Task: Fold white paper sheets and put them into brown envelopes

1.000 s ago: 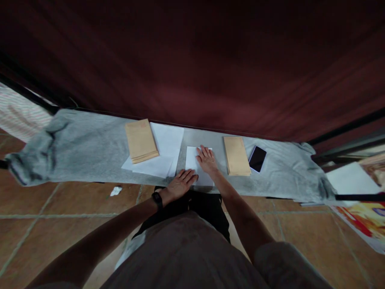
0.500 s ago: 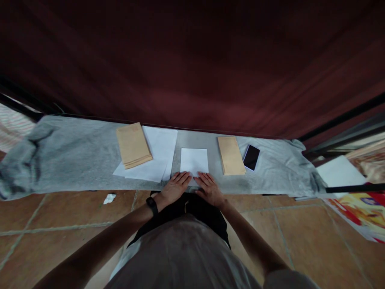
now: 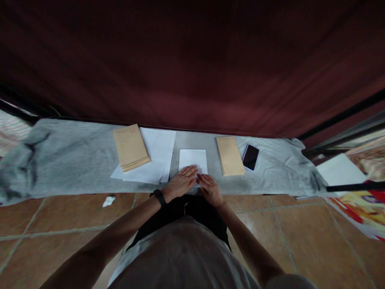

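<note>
A white sheet of paper [image 3: 192,157], seemingly folded, lies on the grey cloth directly in front of me. Flat on its near part rests my left hand [image 3: 182,180], fingers stretched out and pointing right; a dark band circles that wrist. My right hand [image 3: 210,191] touches the sheet's near right corner, its fingers extended and slightly bent. The two hands nearly meet at the fingertips and hide the sheet's near edge. To the left, a stack of brown envelopes [image 3: 131,146] lies over loose white sheets [image 3: 161,144]. Another stack of brown envelopes [image 3: 231,155] is on the right.
A phone [image 3: 250,157] with a dark screen lies beside the right stack. Grey cloth [image 3: 75,156] covers the narrow bench, which a dark red panel [image 3: 192,104] borders behind. A white scrap [image 3: 108,201] is on the tiled floor, and a colourful box [image 3: 363,212] stands far right.
My left hand has slid right and away from me over the paper. The right hand's fingers have drawn closer together near the paper's corner. The view has shifted slightly.
</note>
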A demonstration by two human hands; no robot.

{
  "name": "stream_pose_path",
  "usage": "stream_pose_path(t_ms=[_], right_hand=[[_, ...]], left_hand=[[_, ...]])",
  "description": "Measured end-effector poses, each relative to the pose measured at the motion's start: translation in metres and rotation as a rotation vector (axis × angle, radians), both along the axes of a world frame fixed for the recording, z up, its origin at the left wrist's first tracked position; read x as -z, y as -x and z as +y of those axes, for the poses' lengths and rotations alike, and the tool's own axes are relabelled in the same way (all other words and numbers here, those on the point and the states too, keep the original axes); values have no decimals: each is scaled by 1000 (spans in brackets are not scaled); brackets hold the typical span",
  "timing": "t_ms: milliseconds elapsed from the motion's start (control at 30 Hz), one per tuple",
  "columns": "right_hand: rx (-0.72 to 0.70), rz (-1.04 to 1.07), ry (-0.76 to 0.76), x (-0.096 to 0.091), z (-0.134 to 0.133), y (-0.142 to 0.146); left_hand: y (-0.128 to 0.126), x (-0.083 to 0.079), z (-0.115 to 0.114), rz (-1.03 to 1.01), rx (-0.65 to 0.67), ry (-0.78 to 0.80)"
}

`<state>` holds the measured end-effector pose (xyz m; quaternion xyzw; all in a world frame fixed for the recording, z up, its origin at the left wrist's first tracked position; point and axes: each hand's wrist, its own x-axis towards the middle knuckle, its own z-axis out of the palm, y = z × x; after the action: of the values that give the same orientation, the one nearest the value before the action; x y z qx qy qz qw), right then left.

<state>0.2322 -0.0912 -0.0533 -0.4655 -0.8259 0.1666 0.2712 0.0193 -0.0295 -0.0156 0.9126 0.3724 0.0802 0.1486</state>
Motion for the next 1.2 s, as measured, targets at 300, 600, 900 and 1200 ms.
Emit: stream_pose_path(t_ms=[300, 600, 900, 1200], right_hand=[[23, -25, 3, 2, -1, 1], [10, -27, 21, 4, 0, 0], [34, -33, 31, 3, 0, 1], [39, -44, 36, 0, 0, 3]], left_hand=[[-28, 25, 47, 32, 1, -92], [-14, 30, 80, 3, -143, -146], [-28, 26, 64, 9, -124, -100], [-11, 27, 22, 20, 5, -96]])
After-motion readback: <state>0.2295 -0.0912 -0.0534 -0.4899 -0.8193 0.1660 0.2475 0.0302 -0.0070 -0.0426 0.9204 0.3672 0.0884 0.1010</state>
